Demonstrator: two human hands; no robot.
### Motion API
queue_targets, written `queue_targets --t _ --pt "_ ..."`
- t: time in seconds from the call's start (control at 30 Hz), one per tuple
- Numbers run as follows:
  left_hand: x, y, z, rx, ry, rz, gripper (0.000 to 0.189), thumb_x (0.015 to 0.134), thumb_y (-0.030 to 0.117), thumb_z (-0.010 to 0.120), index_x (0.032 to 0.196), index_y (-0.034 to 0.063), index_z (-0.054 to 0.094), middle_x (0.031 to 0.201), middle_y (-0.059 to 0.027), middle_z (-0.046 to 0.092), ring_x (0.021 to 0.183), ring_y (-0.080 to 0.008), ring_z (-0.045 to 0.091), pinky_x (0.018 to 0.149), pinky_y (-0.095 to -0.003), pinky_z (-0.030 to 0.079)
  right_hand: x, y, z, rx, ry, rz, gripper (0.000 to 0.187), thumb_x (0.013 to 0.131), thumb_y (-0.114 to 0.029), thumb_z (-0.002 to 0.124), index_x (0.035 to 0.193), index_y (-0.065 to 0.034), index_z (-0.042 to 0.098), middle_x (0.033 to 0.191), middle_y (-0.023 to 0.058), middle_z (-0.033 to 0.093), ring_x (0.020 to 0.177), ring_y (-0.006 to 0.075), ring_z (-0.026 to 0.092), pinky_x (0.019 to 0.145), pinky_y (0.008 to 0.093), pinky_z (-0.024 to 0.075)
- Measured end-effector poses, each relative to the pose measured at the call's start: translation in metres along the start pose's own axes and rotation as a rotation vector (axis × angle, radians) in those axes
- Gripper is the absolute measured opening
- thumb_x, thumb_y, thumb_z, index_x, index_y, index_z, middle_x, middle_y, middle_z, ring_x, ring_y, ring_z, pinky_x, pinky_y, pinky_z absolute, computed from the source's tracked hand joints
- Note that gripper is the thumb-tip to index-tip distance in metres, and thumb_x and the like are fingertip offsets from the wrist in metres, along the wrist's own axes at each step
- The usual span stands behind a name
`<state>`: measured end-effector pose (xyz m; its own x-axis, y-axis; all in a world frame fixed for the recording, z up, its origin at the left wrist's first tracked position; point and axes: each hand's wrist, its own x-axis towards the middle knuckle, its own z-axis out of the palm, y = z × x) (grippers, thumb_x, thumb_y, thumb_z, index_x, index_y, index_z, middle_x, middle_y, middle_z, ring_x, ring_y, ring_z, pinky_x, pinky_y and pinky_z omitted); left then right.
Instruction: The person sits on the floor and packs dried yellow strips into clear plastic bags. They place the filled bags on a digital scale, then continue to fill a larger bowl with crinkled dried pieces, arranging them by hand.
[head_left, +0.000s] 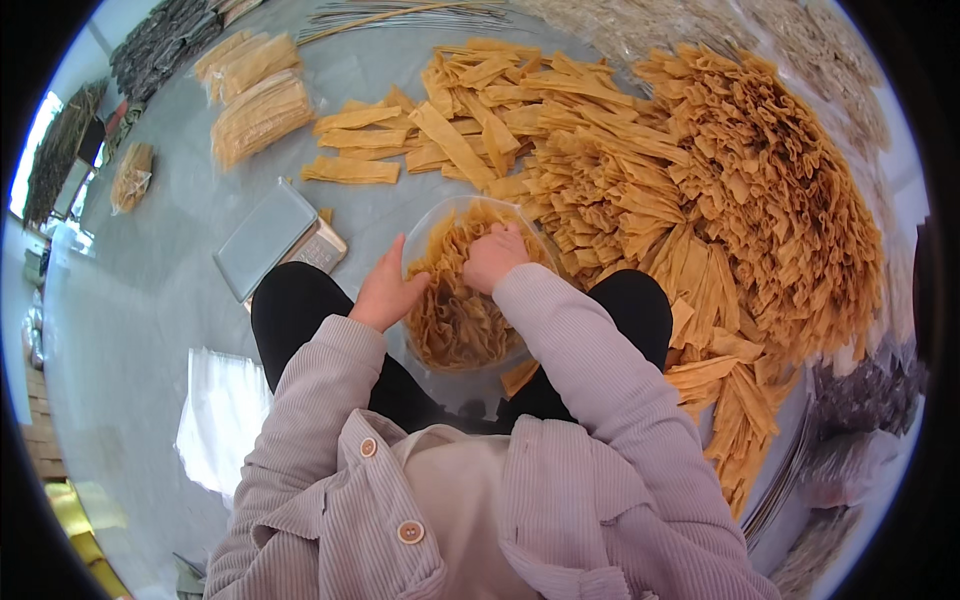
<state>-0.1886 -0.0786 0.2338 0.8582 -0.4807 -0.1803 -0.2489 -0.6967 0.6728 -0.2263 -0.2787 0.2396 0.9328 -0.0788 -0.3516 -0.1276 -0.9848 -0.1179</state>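
A clear plastic bag (466, 358) stands between my knees, filled with folded yellow-brown dried sheets (457, 322), perhaps bean curd skin. My left hand (390, 289) is at the bag's left rim, thumb and fingers apart; whether it pinches the plastic is unclear. Inside the mouth, my right hand (496, 255) rests on the sheets with curled fingers, and its fingertips are partly hidden among them. Flat loose strips (450, 142) lie beyond the bag, and a large heap of the same sheets (772, 202) rises to the right.
A scale with a metal plate (266, 240) sits by my left knee. Filled bags (262, 116) lie at the upper left, a smaller one (133, 177) farther left. Thin plastic bags (225, 420) are spread at the lower left. Thin rods (405, 19) lie at the far edge.
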Motion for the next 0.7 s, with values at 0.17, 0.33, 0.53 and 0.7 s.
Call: queue_targets --t 0.17,0.33,0.53,0.7 --pt "0.0 -0.005 0.005 -0.173 0.088 -0.009 0.083 0.084 0.024 0.069 0.151 -0.0038 0.027 0.142 -0.0296 0.047 0.132 -0.0391 0.047 0.11 -0.0396 0.039 0.01 0.002 0.03 0.137 0.159 0.055 0.038 0.087 -0.03 0.048 0.103 -0.0053 0.073 0.113 0.0141 0.07 0.119 0.031 0.054 0.11 0.0475 0.0239" --pt "0.003 -0.024 0.001 -0.114 0.077 -0.09 0.09 0.085 0.026 0.073 0.154 -0.0005 0.021 0.143 -0.0292 0.047 0.128 -0.0359 0.053 0.105 -0.0396 0.044 0.007 -0.001 0.017 0.111 0.182 -0.015 0.027 0.087 -0.025 0.054 0.098 -0.0085 0.073 0.103 0.0123 0.071 0.105 0.0303 0.061 0.102 0.0491 0.0343" --pt "0.009 -0.016 0.003 -0.071 -0.012 -0.182 0.087 0.082 0.029 0.069 0.151 -0.004 0.027 0.132 -0.0298 0.056 0.127 -0.0404 0.052 0.106 -0.0402 0.042 -0.01 0.024 0.021 0.291 0.361 -0.112 0.019 0.088 -0.02 0.059 0.095 -0.0084 0.072 0.108 0.0123 0.066 0.094 0.0322 0.064 0.087 0.0423 0.0507" --pt "0.038 -0.035 0.024 -0.479 0.052 -0.266 0.078 0.092 0.049 0.061 0.148 -0.0007 0.036 0.14 -0.0217 0.053 0.13 -0.0315 0.05 0.102 -0.0401 0.044 -0.02 0.04 0.015 0.378 0.679 -0.143 0.019 0.088 -0.021 0.061 0.099 -0.0079 0.071 0.117 0.0118 0.062 0.097 0.0326 0.063 0.085 0.0432 0.0523"
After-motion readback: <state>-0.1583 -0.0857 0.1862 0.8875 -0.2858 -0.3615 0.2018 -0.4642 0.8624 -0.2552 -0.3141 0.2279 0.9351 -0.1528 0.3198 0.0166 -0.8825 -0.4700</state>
